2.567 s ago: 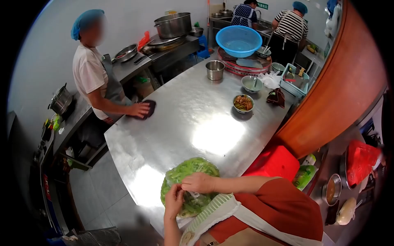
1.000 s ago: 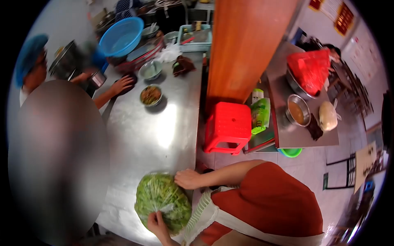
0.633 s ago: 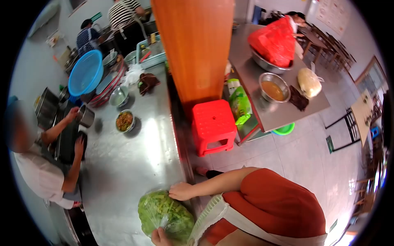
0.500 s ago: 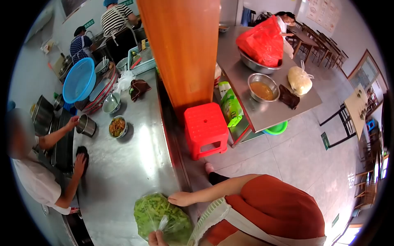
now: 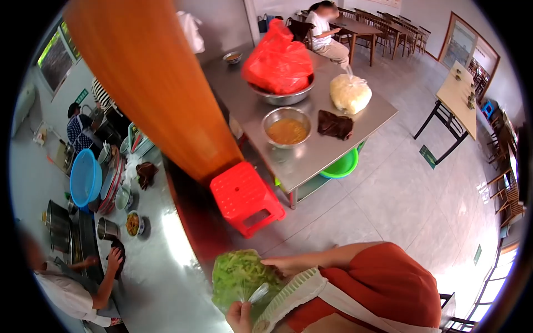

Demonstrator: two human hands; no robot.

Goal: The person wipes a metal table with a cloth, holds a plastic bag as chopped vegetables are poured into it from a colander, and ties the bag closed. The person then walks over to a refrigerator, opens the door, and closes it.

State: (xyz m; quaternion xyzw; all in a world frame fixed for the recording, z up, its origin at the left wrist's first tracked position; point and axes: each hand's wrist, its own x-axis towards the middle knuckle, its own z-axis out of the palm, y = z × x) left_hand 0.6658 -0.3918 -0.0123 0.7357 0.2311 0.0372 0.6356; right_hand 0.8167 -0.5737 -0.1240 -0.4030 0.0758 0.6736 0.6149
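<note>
A clear plastic bag of chopped green vegetables (image 5: 236,272) is between my hands, at the counter's near edge. My left hand (image 5: 240,316) pinches the bag's gathered neck, fingers closed. My right hand (image 5: 280,265) grips the bag's far side, its fingertips partly hidden behind the plastic.
On the steel counter (image 5: 152,277) are a metal pot (image 5: 107,228), a bowl of food (image 5: 134,223) and a co-worker's hand on a dark cloth (image 5: 117,261). A red stool (image 5: 239,191) and an orange pillar (image 5: 161,83) stand beside the steel table (image 5: 300,166), which holds a soup bowl (image 5: 287,127).
My view has turned right toward the steel table. The bag has moved right with both my hands, toward the counter's edge. The co-worker's hand has come off the metal pot.
</note>
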